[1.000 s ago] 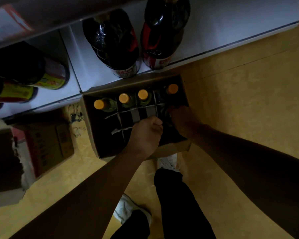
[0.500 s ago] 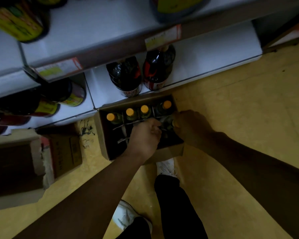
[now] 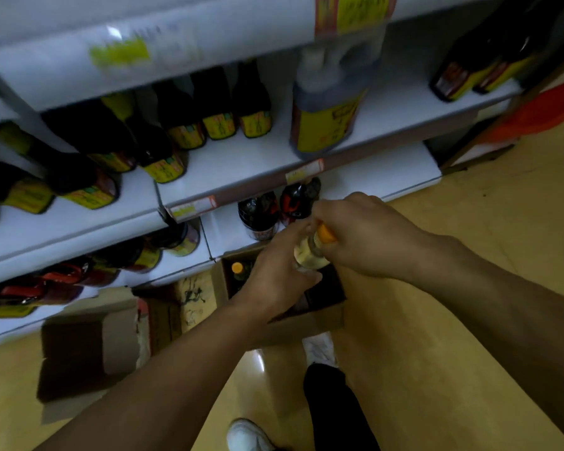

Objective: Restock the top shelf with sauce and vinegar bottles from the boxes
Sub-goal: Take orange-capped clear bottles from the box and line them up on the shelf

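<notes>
We hold a pale bottle with an orange cap above the open cardboard box on the floor. Our left hand curls its fingers round the bottle's body, and our right hand wraps its fingers over the neck beside the cap. Inside the box, to the left of our left hand, one more orange-capped bottle stands upright. Behind the box, white shelves carry dark bottles with yellow labels. Left of the box lies a second cardboard box, open
</notes>
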`<state>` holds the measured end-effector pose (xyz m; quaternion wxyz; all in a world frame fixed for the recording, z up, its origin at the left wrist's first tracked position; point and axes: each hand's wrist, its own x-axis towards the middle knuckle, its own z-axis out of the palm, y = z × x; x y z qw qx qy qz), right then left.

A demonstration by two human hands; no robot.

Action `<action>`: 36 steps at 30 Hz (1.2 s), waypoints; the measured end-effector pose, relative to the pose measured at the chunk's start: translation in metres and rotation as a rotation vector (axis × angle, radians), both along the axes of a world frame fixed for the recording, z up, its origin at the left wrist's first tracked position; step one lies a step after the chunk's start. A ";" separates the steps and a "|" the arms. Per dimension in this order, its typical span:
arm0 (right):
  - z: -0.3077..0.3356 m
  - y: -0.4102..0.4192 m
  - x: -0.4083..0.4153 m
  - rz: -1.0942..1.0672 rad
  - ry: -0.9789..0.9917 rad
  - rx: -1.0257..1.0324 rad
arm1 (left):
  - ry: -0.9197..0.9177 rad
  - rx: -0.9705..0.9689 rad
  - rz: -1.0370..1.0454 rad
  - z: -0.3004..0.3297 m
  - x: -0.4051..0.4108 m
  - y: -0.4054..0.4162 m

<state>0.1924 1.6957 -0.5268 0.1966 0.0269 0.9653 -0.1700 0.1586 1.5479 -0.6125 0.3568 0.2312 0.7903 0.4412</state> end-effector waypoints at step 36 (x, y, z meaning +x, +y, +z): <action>0.532 -0.058 -0.029 -0.068 0.799 -0.559 | 0.326 0.500 0.149 0.522 -0.039 -0.067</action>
